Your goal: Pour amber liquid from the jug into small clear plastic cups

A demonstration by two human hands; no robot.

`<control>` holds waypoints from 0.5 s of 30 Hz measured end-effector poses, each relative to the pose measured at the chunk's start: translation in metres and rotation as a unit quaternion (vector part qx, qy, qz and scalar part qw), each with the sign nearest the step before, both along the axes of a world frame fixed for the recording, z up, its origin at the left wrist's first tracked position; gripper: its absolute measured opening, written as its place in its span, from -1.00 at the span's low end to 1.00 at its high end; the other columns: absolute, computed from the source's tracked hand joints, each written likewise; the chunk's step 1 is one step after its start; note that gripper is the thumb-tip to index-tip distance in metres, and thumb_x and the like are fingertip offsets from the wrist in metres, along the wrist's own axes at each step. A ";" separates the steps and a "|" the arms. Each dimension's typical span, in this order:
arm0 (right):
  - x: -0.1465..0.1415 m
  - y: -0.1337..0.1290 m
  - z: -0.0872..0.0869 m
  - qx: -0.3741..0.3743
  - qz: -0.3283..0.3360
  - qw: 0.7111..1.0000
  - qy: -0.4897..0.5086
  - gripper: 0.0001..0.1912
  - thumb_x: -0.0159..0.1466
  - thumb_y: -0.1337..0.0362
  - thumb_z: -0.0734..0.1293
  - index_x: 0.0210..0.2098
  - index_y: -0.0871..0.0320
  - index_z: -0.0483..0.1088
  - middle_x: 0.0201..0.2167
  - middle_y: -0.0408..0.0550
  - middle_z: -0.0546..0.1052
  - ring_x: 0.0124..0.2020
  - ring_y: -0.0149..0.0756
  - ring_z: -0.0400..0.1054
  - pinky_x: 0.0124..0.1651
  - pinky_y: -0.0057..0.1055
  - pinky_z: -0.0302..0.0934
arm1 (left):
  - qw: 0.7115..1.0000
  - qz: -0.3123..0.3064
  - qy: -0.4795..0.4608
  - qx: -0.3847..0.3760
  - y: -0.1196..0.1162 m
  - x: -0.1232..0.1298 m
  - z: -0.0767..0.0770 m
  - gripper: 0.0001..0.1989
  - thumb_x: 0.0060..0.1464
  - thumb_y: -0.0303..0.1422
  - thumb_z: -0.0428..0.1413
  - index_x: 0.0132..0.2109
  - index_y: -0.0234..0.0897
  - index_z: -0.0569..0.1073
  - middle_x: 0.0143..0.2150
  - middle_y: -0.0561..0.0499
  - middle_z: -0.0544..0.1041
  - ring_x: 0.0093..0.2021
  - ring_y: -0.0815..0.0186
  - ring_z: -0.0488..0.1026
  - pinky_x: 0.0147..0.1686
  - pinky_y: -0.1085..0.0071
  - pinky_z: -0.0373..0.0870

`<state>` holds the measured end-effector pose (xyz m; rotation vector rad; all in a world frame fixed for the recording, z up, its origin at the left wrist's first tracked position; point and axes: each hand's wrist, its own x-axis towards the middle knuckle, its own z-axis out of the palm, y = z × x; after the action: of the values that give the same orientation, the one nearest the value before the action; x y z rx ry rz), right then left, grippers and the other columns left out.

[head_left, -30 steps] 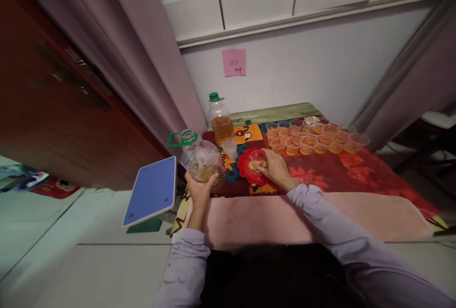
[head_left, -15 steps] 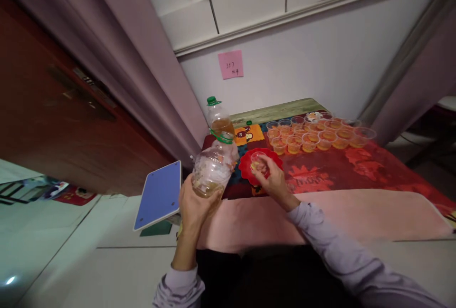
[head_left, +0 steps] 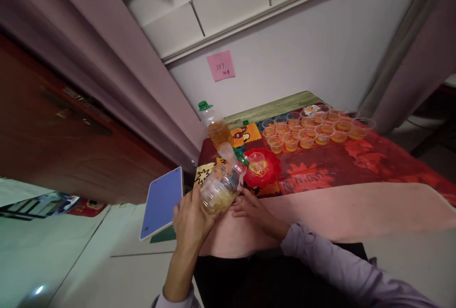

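Observation:
In my left hand (head_left: 192,217) is a large clear plastic bottle (head_left: 219,189), tilted, with a little yellowish liquid low inside. Its uncapped neck points away from me, and a green ring handle hangs by the neck. My right hand (head_left: 254,210) is at the bottle's lower right side, fingers stretched out and apart; whether they touch it I cannot tell. Just beyond, a clear plastic cup (head_left: 257,161) sits on a red scalloped plate (head_left: 272,170). Behind the held bottle, a second bottle (head_left: 218,129) with a green cap stands upright, holding amber liquid.
Rows of clear cups (head_left: 306,134) with orange-yellow contents fill the right back of the patterned tablecloth (head_left: 377,165). A small green cap (head_left: 245,122) lies near the wall. Pink cloth (head_left: 327,208) covers the front edge. A blue board (head_left: 162,201) stands left, beside the door (head_left: 71,141).
My right hand has let go of the cup on the red plate and moved down and left to the bottle's side. The bottle in my left hand has shifted slightly lower and tilts more rightward.

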<state>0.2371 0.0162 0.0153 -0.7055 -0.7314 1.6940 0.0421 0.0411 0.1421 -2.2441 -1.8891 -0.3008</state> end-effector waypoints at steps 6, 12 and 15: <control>-0.005 0.014 0.001 -0.058 -0.010 0.996 0.074 -0.28 0.30 -0.17 0.61 0.29 -0.07 0.38 0.05 0.00 0.61 -0.17 -0.19 0.67 0.03 -0.10 0.64 | 0.998 0.005 0.060 -0.030 0.000 0.010 0.017 -0.14 0.04 0.01 0.41 0.39 -0.26 0.43 0.12 -0.32 0.67 0.15 -0.22 0.59 0.06 0.04 0.38; -0.006 0.016 0.005 -0.053 0.002 0.992 0.117 -0.29 0.27 -0.28 0.60 0.15 0.01 0.42 0.01 0.01 0.64 -0.13 -0.17 0.69 0.07 -0.12 0.62 | 0.994 -0.004 0.108 -0.024 0.006 0.019 0.030 -0.13 0.02 0.05 0.40 0.38 -0.24 0.44 0.13 -0.32 0.67 0.11 -0.22 0.56 0.02 0.05 0.35; -0.007 0.017 0.007 -0.056 -0.006 0.991 0.124 -0.36 0.30 -0.27 0.58 0.08 0.03 0.43 0.00 0.03 0.65 -0.13 -0.15 0.69 0.09 -0.08 0.60 | 0.993 -0.002 0.116 -0.024 0.010 0.021 0.033 -0.13 -0.02 0.06 0.42 0.35 -0.22 0.47 0.10 -0.30 0.67 0.08 -0.21 0.57 0.00 0.07 0.35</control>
<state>0.2306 0.0329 0.0226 -0.5615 -0.4601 1.7841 0.0629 0.0516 0.1749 -2.2040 -1.7870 0.0061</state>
